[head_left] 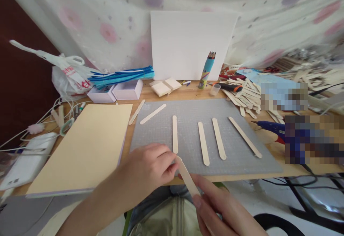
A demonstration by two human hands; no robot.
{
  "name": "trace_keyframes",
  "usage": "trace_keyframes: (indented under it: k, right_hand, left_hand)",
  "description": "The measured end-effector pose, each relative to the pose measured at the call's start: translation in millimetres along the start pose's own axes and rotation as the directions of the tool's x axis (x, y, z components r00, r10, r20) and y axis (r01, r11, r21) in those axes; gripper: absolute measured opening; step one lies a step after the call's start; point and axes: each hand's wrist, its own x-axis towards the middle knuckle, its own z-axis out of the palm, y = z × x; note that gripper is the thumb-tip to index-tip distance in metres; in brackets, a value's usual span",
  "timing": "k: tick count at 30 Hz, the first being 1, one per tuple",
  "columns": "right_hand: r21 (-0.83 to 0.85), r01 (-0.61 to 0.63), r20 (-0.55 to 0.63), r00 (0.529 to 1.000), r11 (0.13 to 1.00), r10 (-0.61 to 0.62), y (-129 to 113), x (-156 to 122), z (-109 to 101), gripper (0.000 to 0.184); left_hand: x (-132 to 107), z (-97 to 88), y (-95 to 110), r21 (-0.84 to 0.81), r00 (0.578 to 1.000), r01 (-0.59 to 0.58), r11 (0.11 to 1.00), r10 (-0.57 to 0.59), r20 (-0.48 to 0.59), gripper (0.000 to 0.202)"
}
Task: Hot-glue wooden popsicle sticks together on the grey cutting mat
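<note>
Both hands hold one wooden craft stick at the near edge of the grey cutting mat. My left hand pinches the stick's far end with closed fingers. My right hand grips its near end between thumb and fingers. Several more sticks lie flat on the mat: one upright just beyond my left hand, two side by side in the middle, a slanted one to the right, and another at the far left corner.
A cream board lies left of the mat. A blue glue gun rests at the right. A pile of sticks, a pencil tube, small boxes, blue pipe cleaners and a white canvas stand behind.
</note>
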Motion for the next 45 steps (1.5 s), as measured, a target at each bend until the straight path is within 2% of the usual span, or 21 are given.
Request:
trace_keyframes:
  k: [4, 7, 10, 13, 19, 23, 27, 31, 33, 35, 38, 40, 43, 45]
  right_hand:
    - [0.059, -0.060, 0.086, 0.995, 0.996, 0.055, -6, 12, -3, 0.035]
    - [-0.017, -0.009, 0.116, 0.993, 1.000, 0.011, -11, 18, -5, 0.036]
    - [-0.073, 0.034, 0.061, 0.998, 0.997, -0.030, -15, 17, -4, 0.034]
    - [-0.083, 0.016, 0.011, 1.000, 0.996, -0.015, -16, 14, -3, 0.034]
    - [-0.085, -0.020, 0.019, 1.000, 0.996, 0.021, -14, 15, -3, 0.032]
    - [-0.050, -0.061, 0.028, 0.998, 0.997, 0.063, -11, 17, -1, 0.032]
    - [-0.002, -0.100, 0.034, 0.994, 0.995, 0.100, -8, 15, -1, 0.036]
    - [0.059, -0.115, 0.030, 0.993, 0.992, 0.113, -10, 12, -6, 0.040]
    - [0.069, -0.100, 0.034, 0.995, 0.993, 0.098, -11, 12, -8, 0.038]
    - [0.070, -0.097, 0.047, 0.994, 0.993, 0.094, -11, 13, -8, 0.036]
    - [0.057, -0.085, 0.045, 0.996, 0.995, 0.083, -10, 16, -5, 0.036]
    - [0.039, -0.078, 0.021, 0.997, 0.996, 0.077, -10, 16, -3, 0.035]
    - [-0.003, -0.096, -0.014, 0.995, 0.995, 0.096, -10, 16, -2, 0.034]
    - [-0.027, -0.098, -0.026, 0.995, 0.995, 0.097, -11, 17, -3, 0.034]
  left_hand:
    - [2, 14.8, 4, 0.145, 0.994, -0.098, 0.985, 0.102, -0.024, 0.025]
    - [-1, 22.3, 8, 0.304, 0.982, -0.169, 0.938, 0.185, -0.025, 0.027]
    - [-5, 25.1, 10, 0.342, 0.980, -0.197, 0.919, 0.195, 0.041, 0.025]
    - [-7, 26.1, 13, 0.360, 0.980, -0.198, 0.911, 0.190, 0.059, 0.023]
    - [-3, 25.7, 24, 0.473, 0.971, -0.239, 0.848, 0.224, 0.088, 0.024]
    - [1, 28.2, 28, 0.523, 0.971, -0.226, 0.822, 0.233, 0.053, 0.029]
    - [2, 29.6, 21, 0.456, 0.978, -0.194, 0.868, 0.209, 0.017, 0.029]
    - [-1, 22.2, 11, 0.095, 0.991, -0.125, 0.988, 0.129, -0.043, 0.029]
    - [-1, 18.3, 9, -0.085, 0.990, -0.090, 0.992, 0.080, -0.113, 0.029]
    - [-1, 16.9, 9, -0.171, 0.981, -0.062, 0.983, 0.028, -0.191, 0.027]
    - [-2, 19.7, 10, -0.189, 0.968, -0.023, 0.982, -0.026, -0.251, 0.025]
    - [-2, 22.8, 10, -0.160, 0.967, -0.026, 0.987, -0.016, -0.255, 0.024]
    - [-3, 25.9, 10, -0.074, 0.969, -0.080, 0.994, 0.060, -0.241, 0.022]
    - [-3, 26.0, 11, 0.048, 0.960, -0.139, 0.989, 0.146, -0.238, 0.022]
